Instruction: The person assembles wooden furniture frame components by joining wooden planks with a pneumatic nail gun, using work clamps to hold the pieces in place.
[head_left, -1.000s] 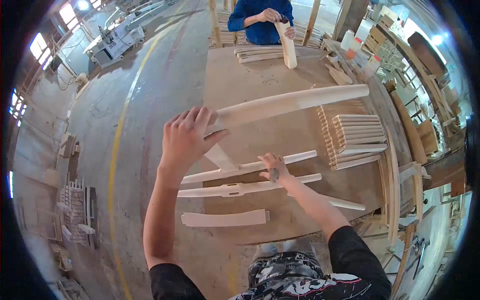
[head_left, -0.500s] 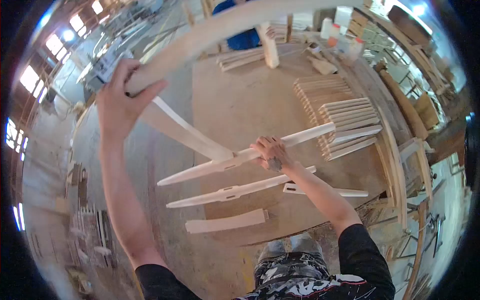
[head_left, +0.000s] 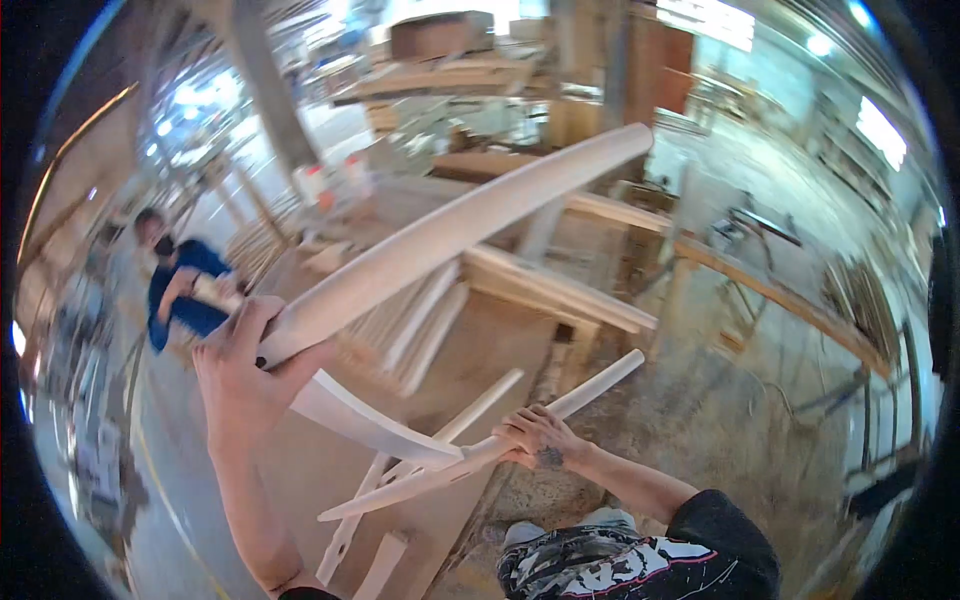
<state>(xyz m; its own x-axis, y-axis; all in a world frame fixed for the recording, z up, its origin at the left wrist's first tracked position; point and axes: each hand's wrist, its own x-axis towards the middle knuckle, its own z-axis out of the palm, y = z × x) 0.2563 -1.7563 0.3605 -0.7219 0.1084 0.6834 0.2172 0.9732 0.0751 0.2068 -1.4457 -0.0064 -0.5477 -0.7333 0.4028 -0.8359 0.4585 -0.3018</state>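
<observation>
My left hand is closed around the near end of a long, curved, rounded wooden bar, which slants up to the right. A dark hole shows at that end. My right hand grips a tapered wooden leg with slots in it, lower down and closer to my body. Between the two runs a wide curved wooden slat. Its lower end meets the leg near a slot; its upper end goes behind my left hand, so whether it joins the bar is hidden.
Below lie another slotted leg and a short wooden piece on the brown worktable. Pale wooden strips are stacked farther back. A co-worker stands at the far left. A wooden beam crosses at right.
My view has swung to the right, bringing the far bench and beam into sight. Both hands keep their holds, and the bar, slat and leg have turned with me away from the table's middle.
</observation>
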